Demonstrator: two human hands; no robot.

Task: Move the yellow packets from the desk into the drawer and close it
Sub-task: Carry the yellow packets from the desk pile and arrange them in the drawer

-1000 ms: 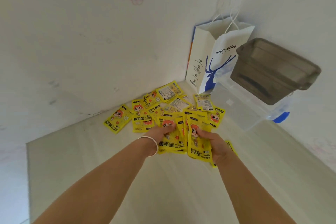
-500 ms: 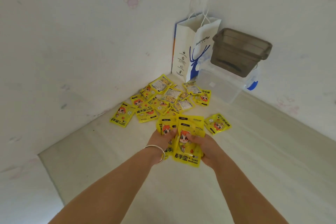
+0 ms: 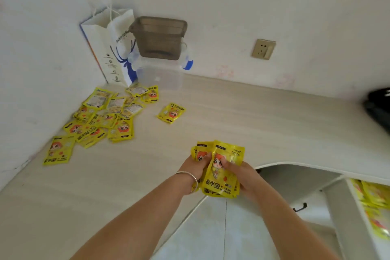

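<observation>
Both hands grip one bundle of yellow packets [image 3: 221, 177] above the desk's front edge. My left hand [image 3: 193, 167], with a bracelet on the wrist, holds the bundle's left side; my right hand [image 3: 242, 174] holds its right side. A pile of several yellow packets [image 3: 109, 116] lies in the desk's far left corner, and a single packet [image 3: 171, 112] lies apart to the right of the pile. The open drawer [image 3: 356, 207] shows at the lower right, with yellow packets [image 3: 377, 207] inside.
A white paper bag [image 3: 109, 48] stands in the corner beside a clear box [image 3: 160, 76] topped by a grey container [image 3: 159, 38]. A wall socket [image 3: 263, 49] is on the right wall. A dark object [image 3: 379, 107] lies at the desk's right edge. The desk [image 3: 242, 112] edge curves inward.
Both hands have lifted the bundle away from the pile and carried it toward me and to the right. The view has swung right, revealing the open drawer.
</observation>
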